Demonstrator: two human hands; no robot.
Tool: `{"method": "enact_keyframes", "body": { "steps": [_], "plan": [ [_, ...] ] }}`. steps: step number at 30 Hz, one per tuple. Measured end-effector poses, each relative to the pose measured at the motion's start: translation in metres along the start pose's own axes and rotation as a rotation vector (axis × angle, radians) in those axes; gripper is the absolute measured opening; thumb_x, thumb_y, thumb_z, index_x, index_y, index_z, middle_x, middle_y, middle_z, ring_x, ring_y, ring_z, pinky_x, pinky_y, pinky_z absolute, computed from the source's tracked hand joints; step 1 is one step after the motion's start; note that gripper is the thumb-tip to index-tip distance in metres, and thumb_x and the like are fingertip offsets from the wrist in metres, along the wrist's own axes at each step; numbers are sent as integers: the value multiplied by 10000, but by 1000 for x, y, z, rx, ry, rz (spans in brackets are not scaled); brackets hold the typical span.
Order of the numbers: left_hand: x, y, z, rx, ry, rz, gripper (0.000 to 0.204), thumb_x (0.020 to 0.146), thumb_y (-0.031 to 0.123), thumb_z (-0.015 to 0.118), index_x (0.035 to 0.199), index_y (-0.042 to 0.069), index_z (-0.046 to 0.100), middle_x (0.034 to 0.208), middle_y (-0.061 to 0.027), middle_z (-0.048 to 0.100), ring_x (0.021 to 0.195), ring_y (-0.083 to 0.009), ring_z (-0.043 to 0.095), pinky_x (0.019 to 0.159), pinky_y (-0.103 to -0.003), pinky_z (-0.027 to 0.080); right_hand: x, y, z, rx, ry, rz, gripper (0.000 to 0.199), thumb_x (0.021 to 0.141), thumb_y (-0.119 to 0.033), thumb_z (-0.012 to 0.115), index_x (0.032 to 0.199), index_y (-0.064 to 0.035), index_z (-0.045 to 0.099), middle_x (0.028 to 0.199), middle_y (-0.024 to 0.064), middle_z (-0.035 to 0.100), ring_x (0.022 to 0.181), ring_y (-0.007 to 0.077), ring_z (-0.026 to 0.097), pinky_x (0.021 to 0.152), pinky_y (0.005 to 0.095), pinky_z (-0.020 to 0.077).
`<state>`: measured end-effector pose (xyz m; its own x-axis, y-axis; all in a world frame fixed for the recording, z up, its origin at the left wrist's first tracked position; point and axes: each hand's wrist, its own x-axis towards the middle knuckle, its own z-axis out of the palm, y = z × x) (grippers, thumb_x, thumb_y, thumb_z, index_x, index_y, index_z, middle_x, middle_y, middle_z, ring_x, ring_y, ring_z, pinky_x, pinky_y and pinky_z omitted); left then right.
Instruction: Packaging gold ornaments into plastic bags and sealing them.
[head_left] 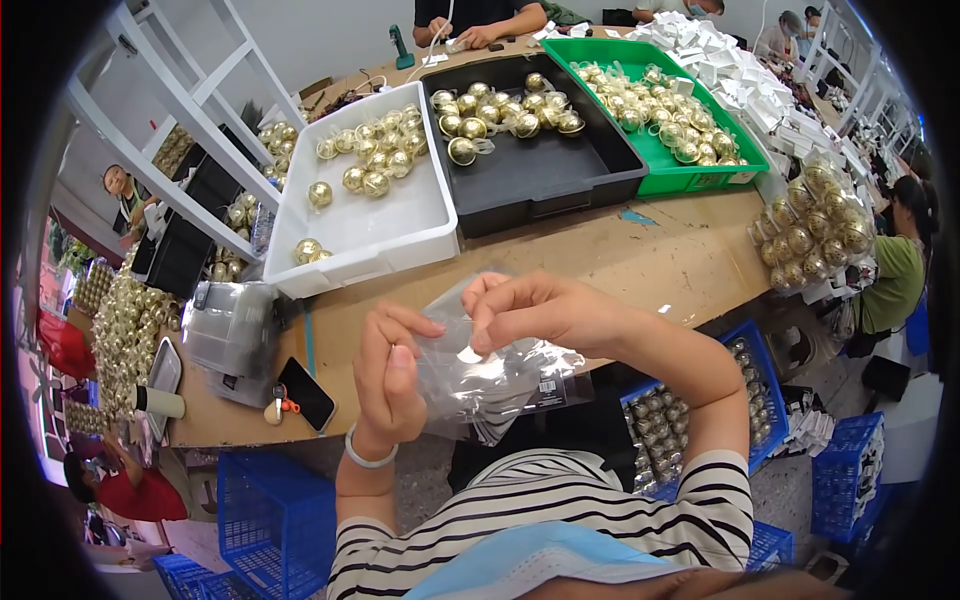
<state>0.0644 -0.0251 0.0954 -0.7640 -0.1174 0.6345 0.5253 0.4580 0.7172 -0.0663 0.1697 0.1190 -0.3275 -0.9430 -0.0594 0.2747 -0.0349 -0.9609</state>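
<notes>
My left hand [390, 375] and my right hand [545, 312] both pinch a clear plastic bag [480, 375], held above the front edge of the brown table [660, 260]. The bag is crumpled and see-through, with a small dark label near its right end. Whether anything is inside it I cannot tell. Beyond my hands stand a white tray [400, 225] with several gold balls [375, 160], a black tray [545, 170] with more gold balls at its far end, and a green tray [670, 170] also holding gold balls.
A black phone [306, 393] and a small tool lie on the table at left beside a grey box [230, 325]. Blue crates [262, 520] sit on the floor; one at right holds gold balls. White boxes are piled at far right. Other people work around the table.
</notes>
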Motion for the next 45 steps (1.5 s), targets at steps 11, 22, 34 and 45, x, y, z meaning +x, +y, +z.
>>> {"method": "enact_keyframes", "body": {
  "steps": [11,22,34,45],
  "plan": [
    [9,-3,9,-52,95,340,211,962,175,647,982,50,478,1062,-188,609,904,-286,584,791,-392,506,-10,-34,12,-987,218,-782,183,721,-65,867,841,-63,728,950,53,583,915,227,582,807,337,479],
    [10,14,-5,533,31,749,575,647,270,966,993,192,513,1122,-34,463,992,-312,632,686,-422,494,-24,-27,16,-632,236,-519,130,794,-146,868,888,-80,807,1101,84,648,1084,184,597,924,330,469],
    [33,-10,3,568,-52,1130,509,749,132,889,691,174,386,974,-38,529,931,-291,682,615,-361,448,-13,-8,3,-530,258,-461,26,801,-37,803,814,-32,782,1221,143,625,1159,211,602,952,348,510],
    [26,5,2,496,8,1017,555,663,345,954,798,144,455,1017,-32,528,966,-286,686,629,-362,472,-8,-9,-3,-663,376,-706,357,748,-196,905,1024,-20,762,1366,139,543,1165,244,591,1019,395,479]
  ]
}}
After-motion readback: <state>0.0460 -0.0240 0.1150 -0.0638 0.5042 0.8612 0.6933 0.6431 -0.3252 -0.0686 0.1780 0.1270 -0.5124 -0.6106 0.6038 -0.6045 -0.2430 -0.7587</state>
